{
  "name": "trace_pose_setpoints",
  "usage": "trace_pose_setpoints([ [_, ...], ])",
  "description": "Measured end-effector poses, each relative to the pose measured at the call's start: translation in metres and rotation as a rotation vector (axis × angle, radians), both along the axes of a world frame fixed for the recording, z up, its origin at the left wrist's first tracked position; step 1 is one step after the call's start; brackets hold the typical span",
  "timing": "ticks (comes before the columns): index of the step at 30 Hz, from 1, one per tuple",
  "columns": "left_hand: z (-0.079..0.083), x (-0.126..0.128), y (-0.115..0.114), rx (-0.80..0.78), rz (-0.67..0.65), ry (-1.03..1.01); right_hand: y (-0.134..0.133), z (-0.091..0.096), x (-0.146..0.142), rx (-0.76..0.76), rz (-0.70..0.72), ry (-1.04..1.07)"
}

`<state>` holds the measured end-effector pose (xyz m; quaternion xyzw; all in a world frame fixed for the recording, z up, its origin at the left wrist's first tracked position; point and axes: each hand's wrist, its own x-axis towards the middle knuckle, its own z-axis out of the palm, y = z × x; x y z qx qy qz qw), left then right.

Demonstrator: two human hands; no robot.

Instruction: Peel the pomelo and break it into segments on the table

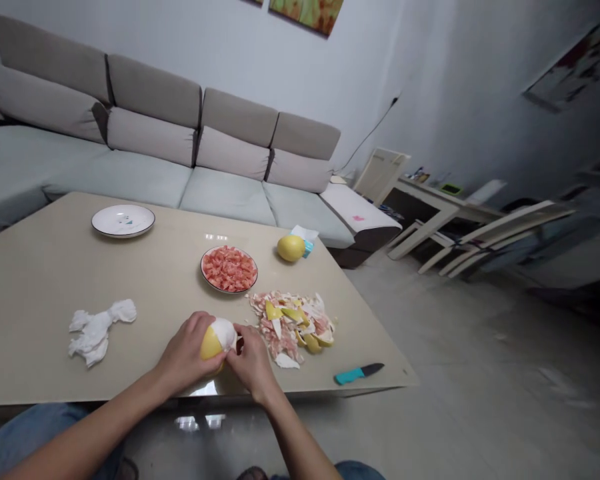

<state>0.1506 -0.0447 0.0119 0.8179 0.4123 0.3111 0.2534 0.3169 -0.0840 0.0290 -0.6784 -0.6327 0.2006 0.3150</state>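
The partly peeled yellow citrus fruit with exposed white pith [218,339] sits close to the near edge of the beige glossy tabletop [40,280]. Your left hand [186,355] is cupped around its left side, fingers curled over the top. Your right hand [253,360] pinches at the white pith on its right side. Just right lies the heap of yellow and pink peel scraps [293,327]; the teal-handled knife [358,373] rests near the right corner. Crumpled white tissue [97,330] lies left, with bare tabletop between. Beyond stands the round plate of pink fruit pieces [229,269].
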Motion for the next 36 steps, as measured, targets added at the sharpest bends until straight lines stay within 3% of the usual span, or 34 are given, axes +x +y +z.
trace_pose_setpoints([
  [9,-0.002,-0.005,0.004,-0.019,0.000,-0.010,0.005,-0.002,0.000,0.037,0.057,-0.105],
  [16,0.005,-0.008,0.011,-0.117,0.036,-0.026,0.023,-0.001,0.009,0.015,0.106,-0.067],
  [27,0.013,-0.020,0.032,-0.318,-0.071,-0.048,0.030,0.004,0.025,-0.045,0.139,0.033],
  [36,0.010,-0.023,0.035,-0.286,-0.094,-0.011,0.040,0.004,0.025,-0.139,0.091,0.073],
])
